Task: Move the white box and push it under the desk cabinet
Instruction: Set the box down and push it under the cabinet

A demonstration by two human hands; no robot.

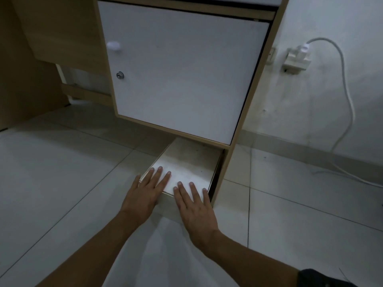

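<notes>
1. Head view: no brand, label or writing is showing on anything here.
2. The box (pixel 186 168), flat, white and matte with a pale rim, is lying on the floor (pixel 62 172), its far half sitting under the cabinet (pixel 182 75) and its near end sticking out.
3. The left hand (pixel 145 193) is lying flat on the box's near left corner, fingers straight and spread.
4. The right hand (pixel 193 206) is pressing flat on the near right edge, fingers straight and slightly spread; neither hand is gripping anything.
5. The cabinet is showing a smooth white door with a round knob (pixel 113 46) and a metal lock (pixel 120 75), framed in light wood.
6. Glossy pale tiles are covering the floor.
7. At far right, a white cable (pixel 350 108) is hanging from a wall socket (pixel 296 59).
</notes>
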